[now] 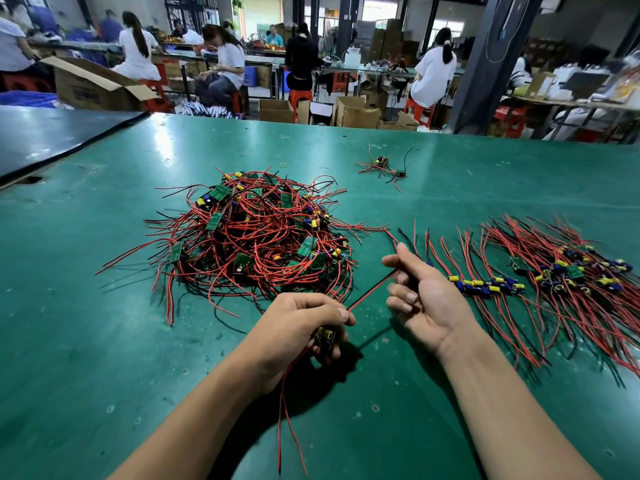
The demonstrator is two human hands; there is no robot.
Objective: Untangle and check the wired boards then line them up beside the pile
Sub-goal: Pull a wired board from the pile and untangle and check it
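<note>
Clasping wired board (325, 336) inside left hand (304, 323) | right hand (424, 296) grip pinches its wire (370, 290)

Left hand (304, 323) grips a wired board (325, 336); right hand (420, 296) pinches its wire (370, 291).

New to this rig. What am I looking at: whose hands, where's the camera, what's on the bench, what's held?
No machine: these are a person's two bare hands, seen from one wide-angle camera worn on their head, looking forward and down. On the green table lie a tangled pile of small wired boards, a row of boards laid out to its right, and a small separate cluster farther back. The left hand grips one board; the right hand pinches its red-and-black lead, pulled straight between the hands. Other workers sit behind.
</note>
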